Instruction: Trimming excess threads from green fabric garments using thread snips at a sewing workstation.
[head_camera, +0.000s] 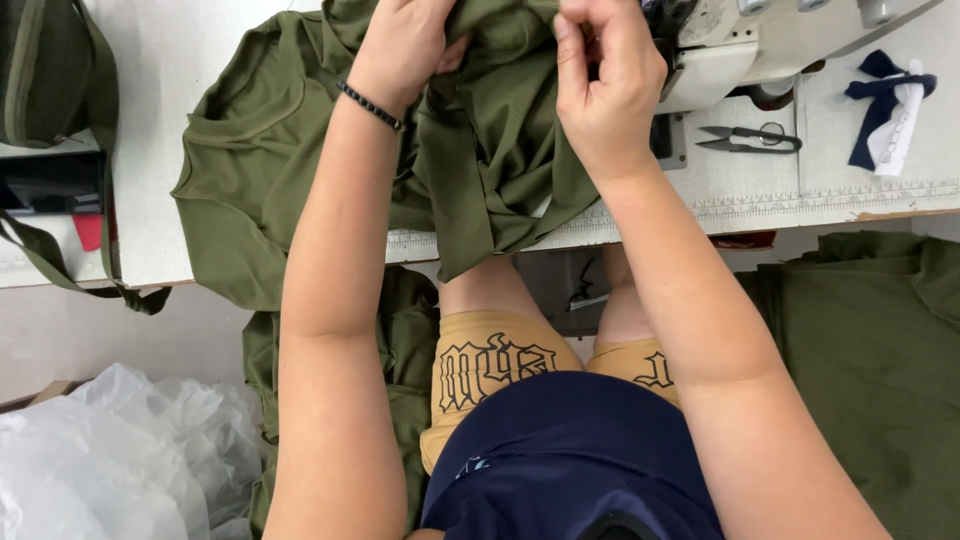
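Note:
An olive green garment (270, 150) lies bunched on the white sewing table (160, 230), part of it hanging over the front edge. My left hand (405, 45) grips a fold of this cloth near the top of the view; a dark bead bracelet circles its wrist. My right hand (605, 80) pinches the same cloth just left of the white sewing machine (760, 40). Both hands hold the fabric close together, up by the machine's needle area, which is mostly hidden.
Small thread snips (750, 138) lie on the table right of the machine, beside a navy and white cloth scrap (888, 110). More olive fabric (870, 360) is piled at the right, clear plastic bags (120, 460) at the lower left, a green strap (60, 260) at the left.

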